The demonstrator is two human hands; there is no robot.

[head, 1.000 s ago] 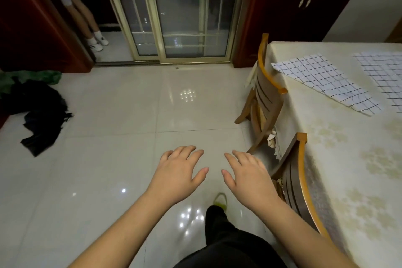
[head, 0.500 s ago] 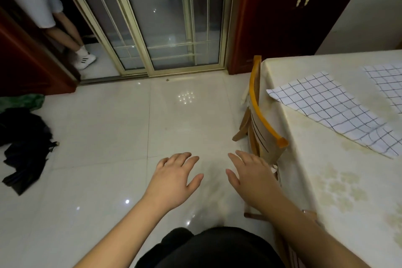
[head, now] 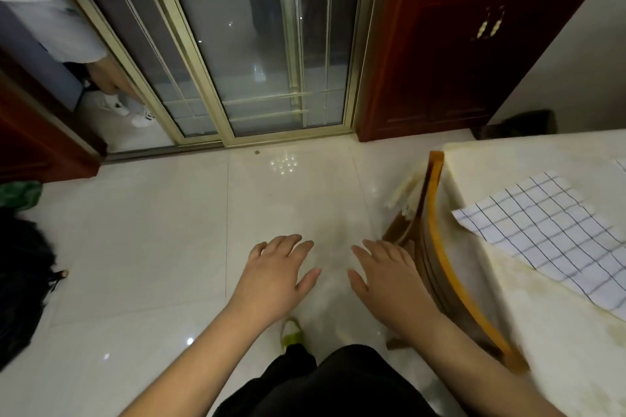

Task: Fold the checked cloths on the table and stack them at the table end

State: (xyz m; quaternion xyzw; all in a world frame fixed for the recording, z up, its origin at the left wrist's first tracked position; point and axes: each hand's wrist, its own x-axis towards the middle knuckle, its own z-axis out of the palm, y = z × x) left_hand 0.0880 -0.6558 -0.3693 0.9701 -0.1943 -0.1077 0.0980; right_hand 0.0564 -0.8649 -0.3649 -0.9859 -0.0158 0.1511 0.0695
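Observation:
A white cloth with a dark check pattern [head: 548, 230] lies flat on the cream-covered table [head: 528, 159] at the right. A sliver of a second checked cloth [head: 621, 164] shows at the right edge of the frame. My left hand [head: 274, 278] and my right hand [head: 386, 281] hover over the tiled floor, palms down, fingers spread, holding nothing. Both hands are left of the table, and the right one is close to a wooden chair back.
A wooden chair [head: 447, 247] is pushed in along the table's left side. Glass sliding doors [head: 257, 44] and a dark red cabinet [head: 457, 44] stand ahead. Another person's legs [head: 111, 85] are at the upper left. Dark clothing [head: 23, 281] lies on the floor at left.
The view has moved forward toward the doors and the table end. The checked cloth has slid toward the right edge of the frame. Both hands stay open and empty.

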